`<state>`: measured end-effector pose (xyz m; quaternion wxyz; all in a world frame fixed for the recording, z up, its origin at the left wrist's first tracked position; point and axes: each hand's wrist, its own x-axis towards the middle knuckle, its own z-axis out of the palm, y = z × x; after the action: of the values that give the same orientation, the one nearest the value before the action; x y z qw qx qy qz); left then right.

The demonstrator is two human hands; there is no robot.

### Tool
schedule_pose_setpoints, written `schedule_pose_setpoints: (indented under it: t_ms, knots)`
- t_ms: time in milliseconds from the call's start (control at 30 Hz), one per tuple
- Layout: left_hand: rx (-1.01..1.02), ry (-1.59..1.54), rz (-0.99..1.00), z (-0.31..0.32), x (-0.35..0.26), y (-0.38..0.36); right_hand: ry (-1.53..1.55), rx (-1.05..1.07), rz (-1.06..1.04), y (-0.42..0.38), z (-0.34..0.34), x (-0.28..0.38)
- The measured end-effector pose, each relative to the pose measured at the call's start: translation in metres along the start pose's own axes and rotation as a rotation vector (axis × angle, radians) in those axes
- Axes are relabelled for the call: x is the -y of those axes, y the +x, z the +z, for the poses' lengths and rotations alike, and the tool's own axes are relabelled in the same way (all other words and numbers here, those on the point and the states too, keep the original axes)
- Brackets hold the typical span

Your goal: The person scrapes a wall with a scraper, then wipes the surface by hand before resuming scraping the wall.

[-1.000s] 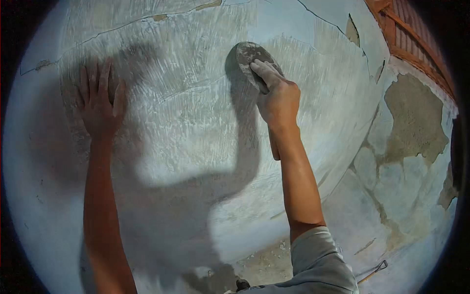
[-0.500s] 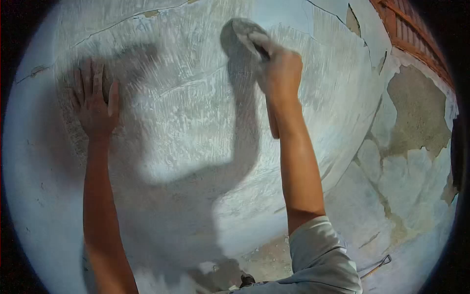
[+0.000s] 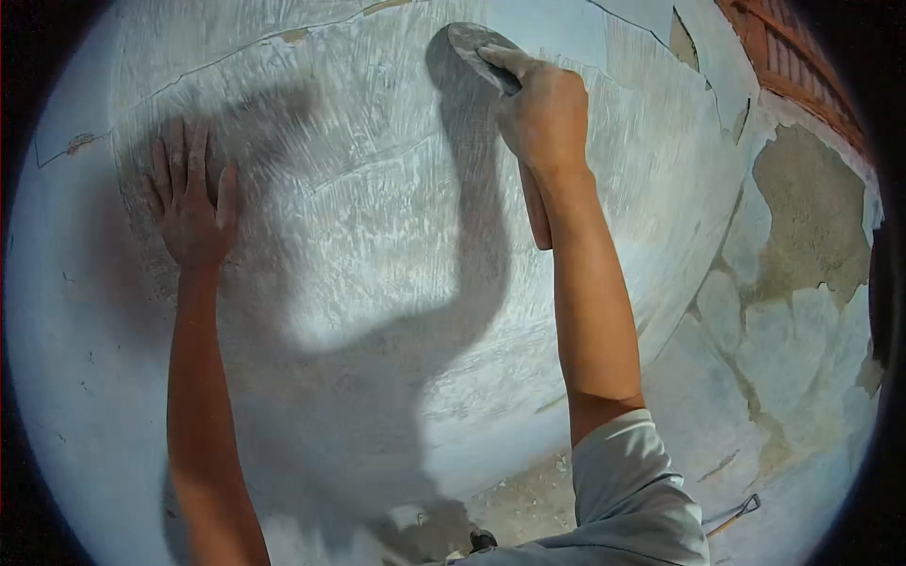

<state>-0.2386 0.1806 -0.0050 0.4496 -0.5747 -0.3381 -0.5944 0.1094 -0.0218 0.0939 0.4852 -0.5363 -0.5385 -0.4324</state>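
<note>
My left hand (image 3: 195, 203) lies on the scratched, whitish wall (image 3: 377, 226) at the left, fingers spread and nothing in it. High up, right of centre, my right hand (image 3: 543, 108) is wrapped round a tool with a rounded, dusty grey metal blade (image 3: 477, 52). The tool's brown handle (image 3: 534, 208) sticks out below my fist, beside the forearm. The blade is against or close to the wall; the exact contact cannot be made out. Dark shadows of both arms fall across the wall.
Cracks (image 3: 231, 61) run along the wall's upper part. At the right, plaster has come off, baring a brown-grey patch (image 3: 810, 208). A reddish-brown frame with slats (image 3: 788, 57) is at the upper right. A long-handled tool (image 3: 736, 514) lies at the lower right.
My right hand and the blade have shifted slightly up. The view has moved a little, so the wall, left hand and right forearm appear somewhat farther right.
</note>
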Motion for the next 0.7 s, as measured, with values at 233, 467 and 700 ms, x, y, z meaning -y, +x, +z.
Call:
schedule_pose_setpoints:
  t_ms: [233, 467, 700]
  knots:
    - [0.002, -0.014, 0.006, 0.001, 0.003, -0.004, 0.135, -0.117, -0.083, -0.048, 0.021, -0.013]
    - [0.015, 0.013, -0.013, 0.005, 0.002, -0.003, 0.068, -0.068, -0.071, -0.042, 0.015, -0.011]
    - [-0.012, -0.012, 0.008, 0.001, -0.003, -0.002, -0.084, -0.014, 0.002, -0.017, 0.006, 0.002]
